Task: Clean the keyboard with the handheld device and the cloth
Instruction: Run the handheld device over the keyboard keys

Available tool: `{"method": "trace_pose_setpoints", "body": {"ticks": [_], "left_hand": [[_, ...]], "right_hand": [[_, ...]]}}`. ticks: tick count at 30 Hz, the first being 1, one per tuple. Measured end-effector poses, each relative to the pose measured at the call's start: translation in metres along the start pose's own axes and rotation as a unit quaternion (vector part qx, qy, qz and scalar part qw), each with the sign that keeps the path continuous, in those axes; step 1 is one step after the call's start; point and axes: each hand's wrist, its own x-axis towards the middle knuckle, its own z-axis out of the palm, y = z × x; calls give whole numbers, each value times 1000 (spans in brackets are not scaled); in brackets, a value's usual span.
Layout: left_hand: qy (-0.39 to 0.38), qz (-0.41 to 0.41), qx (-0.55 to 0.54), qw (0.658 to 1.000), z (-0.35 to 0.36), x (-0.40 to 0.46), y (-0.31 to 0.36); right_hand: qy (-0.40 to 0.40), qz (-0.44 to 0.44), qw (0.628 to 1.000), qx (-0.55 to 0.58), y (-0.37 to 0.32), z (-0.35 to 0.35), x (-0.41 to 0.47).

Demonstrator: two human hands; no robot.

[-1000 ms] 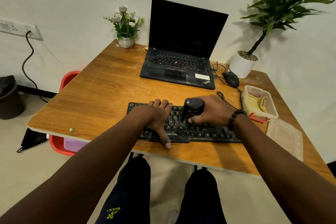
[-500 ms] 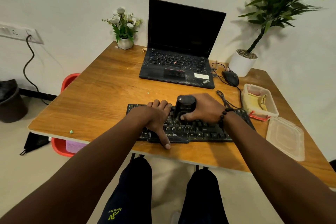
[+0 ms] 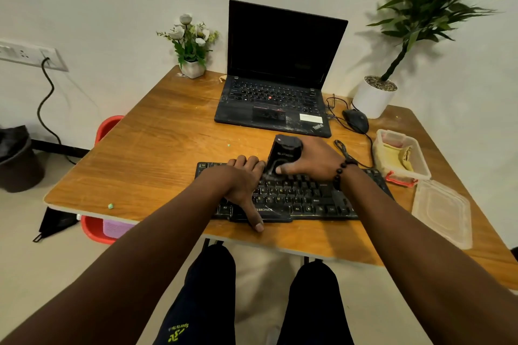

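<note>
Head view is showing the wooden bench (image 3: 157, 154) carrying a black keyboard (image 3: 308, 196) near its front edge. Left hand (image 3: 242, 182) is lying flat on the keys, grip released. Right hand (image 3: 311, 161) is clasping the black handheld device (image 3: 283, 152), standing upright on the keyboard's far rows.

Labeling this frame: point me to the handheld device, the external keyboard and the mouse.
handheld device (image 3: 283, 153): head view, on its black body above the thumb.
external keyboard (image 3: 308, 195): head view, on keys between the two wrists.
mouse (image 3: 356, 120): head view, on its top shell.
</note>
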Motion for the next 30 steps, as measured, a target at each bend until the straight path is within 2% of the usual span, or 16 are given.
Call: {"method": "trace_pose_setpoints", "body": {"ticks": [2,4,6,8,10,13,17,19,22,24,27,30], "left_hand": [[1,3,-5,1000,0,0,-1],[-2,3,-9,1000,0,0,-1],[-3,2,-7,1000,0,0,0],[1,1,-7,1000,1,0,-1],[2,3,-16,1000,1,0,-2],[2,5,-20,1000,1,1,-2],[6,8,-22,1000,1,0,-2],[6,10,-21,1000,1,0,-2],[6,9,-18,1000,2,-1,-2],[5,8,-18,1000,0,-1,-1],[-7,8,-12,1000,-4,-4,-1],[-19,-8,4,1000,-7,-13,-16]], "right_hand": [[-19,-14,999,-22,0,3,0],[21,-11,997,-69,-2,4,3],[37,-6,998,-41,-2,3,5],[5,-3,1000,9,-2,3,4],[-4,-8,1000,-10,-1,5,4],[41,3,999,-32,0,4,7],[26,-6,999,-27,-3,7,10],[53,6,997,-47,-2,7,12],[37,19,999,7,0,7,13],[31,23,999,1,1,9,14],[82,34,996,-25,3,5,16],[34,27,998,39,2,2,13]]}}
